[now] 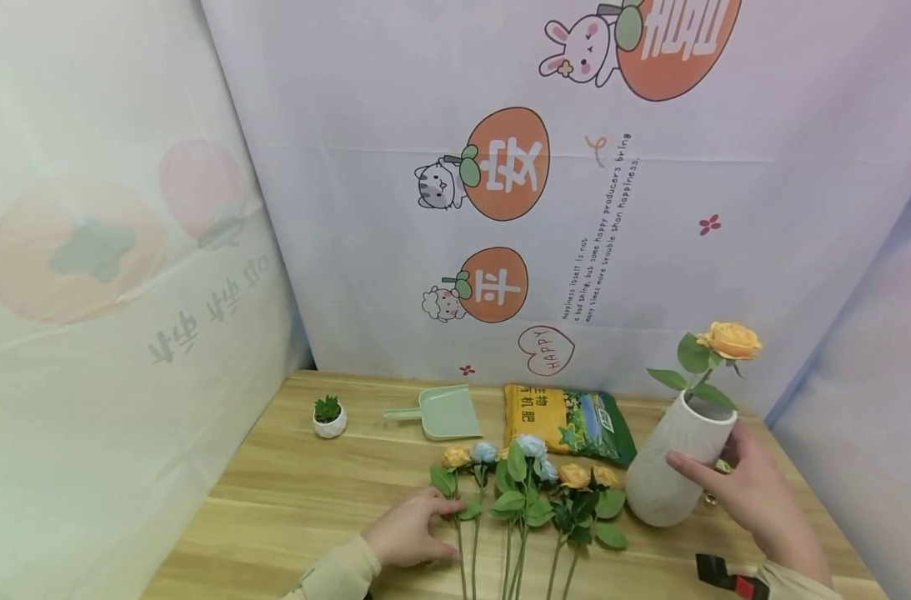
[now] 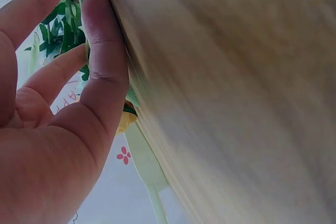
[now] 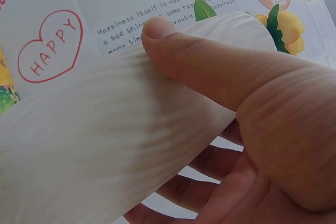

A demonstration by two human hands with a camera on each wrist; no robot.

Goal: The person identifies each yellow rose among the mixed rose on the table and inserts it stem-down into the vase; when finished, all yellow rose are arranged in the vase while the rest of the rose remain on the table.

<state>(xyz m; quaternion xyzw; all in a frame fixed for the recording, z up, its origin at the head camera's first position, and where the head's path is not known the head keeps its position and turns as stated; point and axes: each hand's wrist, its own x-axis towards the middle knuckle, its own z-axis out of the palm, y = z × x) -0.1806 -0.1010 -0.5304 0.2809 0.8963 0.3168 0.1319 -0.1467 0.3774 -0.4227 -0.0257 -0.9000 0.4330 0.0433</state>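
The white vase (image 1: 661,471) is standing tilted at the lower right of the head view, its pale surface showing fine ripples and its mouth leaning toward the upper right. One yellow-orange rose (image 1: 731,341) with green leaves is rising out of that mouth. To the left of the vase, at the bottom centre, more long-stemmed flowers are lying in a row: a yellow rose (image 1: 456,457), a blue flower (image 1: 483,452), a blue cluster (image 1: 532,447) and orange-yellow roses (image 1: 575,476).

The bottom edge of the head view is cutting off the lower stems, and the vase is hiding the foot of its own rose. A small thing behind your right hand (image 1: 755,496) is proving hard to make out. In the right wrist view, the vase's lower end is running out of frame at the lower left; in the left wrist view, blurred wood is filling the right side.

Your right hand is gripping the vase near its upper part, thumb lying across the front, the other fingers curving behind. Your left hand (image 1: 413,529) is resting low beside the yellow rose's stem, thumb and forefinger standing well apart; whether a fingertip is touching the stem, you cannot tell.
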